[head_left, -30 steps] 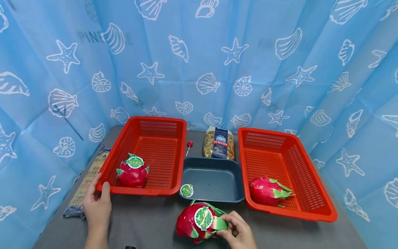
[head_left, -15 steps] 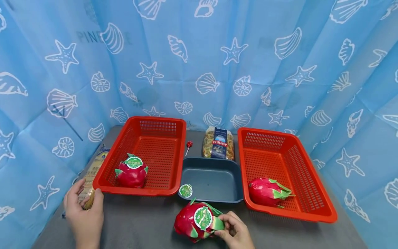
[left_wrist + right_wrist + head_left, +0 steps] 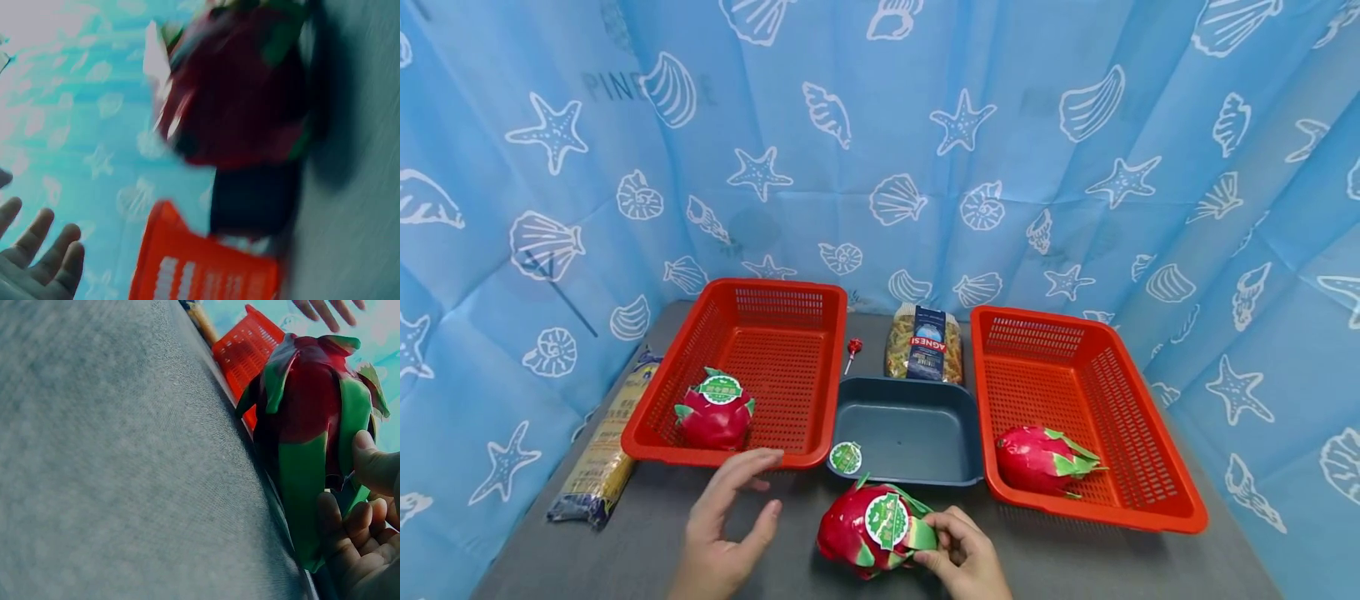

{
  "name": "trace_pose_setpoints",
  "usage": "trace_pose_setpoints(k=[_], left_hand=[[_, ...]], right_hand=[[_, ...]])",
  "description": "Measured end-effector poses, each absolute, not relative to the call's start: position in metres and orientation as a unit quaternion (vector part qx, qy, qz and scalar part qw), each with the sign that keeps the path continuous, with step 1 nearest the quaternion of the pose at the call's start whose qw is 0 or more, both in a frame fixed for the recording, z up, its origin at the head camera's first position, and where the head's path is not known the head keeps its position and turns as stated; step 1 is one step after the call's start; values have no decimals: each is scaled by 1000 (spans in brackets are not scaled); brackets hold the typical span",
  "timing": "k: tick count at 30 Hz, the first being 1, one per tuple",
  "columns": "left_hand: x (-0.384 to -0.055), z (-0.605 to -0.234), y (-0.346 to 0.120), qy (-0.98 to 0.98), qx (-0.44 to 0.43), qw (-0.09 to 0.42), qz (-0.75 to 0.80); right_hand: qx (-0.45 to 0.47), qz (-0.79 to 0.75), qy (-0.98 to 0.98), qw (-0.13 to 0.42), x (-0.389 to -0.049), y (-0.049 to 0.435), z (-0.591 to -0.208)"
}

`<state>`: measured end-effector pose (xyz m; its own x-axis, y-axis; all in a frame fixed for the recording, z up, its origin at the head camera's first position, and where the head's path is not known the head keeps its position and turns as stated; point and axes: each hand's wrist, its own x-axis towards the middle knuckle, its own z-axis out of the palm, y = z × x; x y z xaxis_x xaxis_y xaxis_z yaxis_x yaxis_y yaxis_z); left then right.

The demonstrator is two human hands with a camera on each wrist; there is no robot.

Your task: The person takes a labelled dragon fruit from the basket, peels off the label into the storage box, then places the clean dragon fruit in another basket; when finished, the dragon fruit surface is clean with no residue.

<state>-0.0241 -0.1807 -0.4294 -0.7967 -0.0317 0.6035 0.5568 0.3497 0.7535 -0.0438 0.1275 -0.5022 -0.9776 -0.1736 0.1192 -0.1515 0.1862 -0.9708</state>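
Note:
A red dragon fruit [image 3: 842, 529] with green leaf tips and a round green-and-white sticker lies on the grey table, in front of the dark tray. My right hand [image 3: 964, 552] pinches one of its green leaves between thumb and fingers; the right wrist view shows the thumb against the leaf [image 3: 354, 419]. To the left of the fruit, my left hand [image 3: 726, 521] hovers with fingers spread, touching nothing. Blurred in the left wrist view, the fruit [image 3: 237, 94] is apart from the left fingers.
A left red basket [image 3: 790, 392] and a right red basket [image 3: 1052, 379] each hold a dragon fruit. Between them stand a dark tray [image 3: 910, 433] with a loose sticker, a pasta bag [image 3: 951, 350] and a lollipop [image 3: 853, 346]. A long packet [image 3: 602, 454] lies far left.
My left hand has let go of the left basket's front corner, swung left, then moved right toward the near dragon fruit. The right hand keeps its pinch on the leaf.

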Motion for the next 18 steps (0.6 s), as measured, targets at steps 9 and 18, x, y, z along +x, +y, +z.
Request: trace_pose_setpoints(k=[9,18], left_hand=[[-31,-449,-142,-819,-156,-11,-553],[-41,-469,-133,-818,-159,-106,-543]], right_hand=[[-99,-639,762,30,-44,129,-505],[-99,-639,762,29,-44,130,-504]])
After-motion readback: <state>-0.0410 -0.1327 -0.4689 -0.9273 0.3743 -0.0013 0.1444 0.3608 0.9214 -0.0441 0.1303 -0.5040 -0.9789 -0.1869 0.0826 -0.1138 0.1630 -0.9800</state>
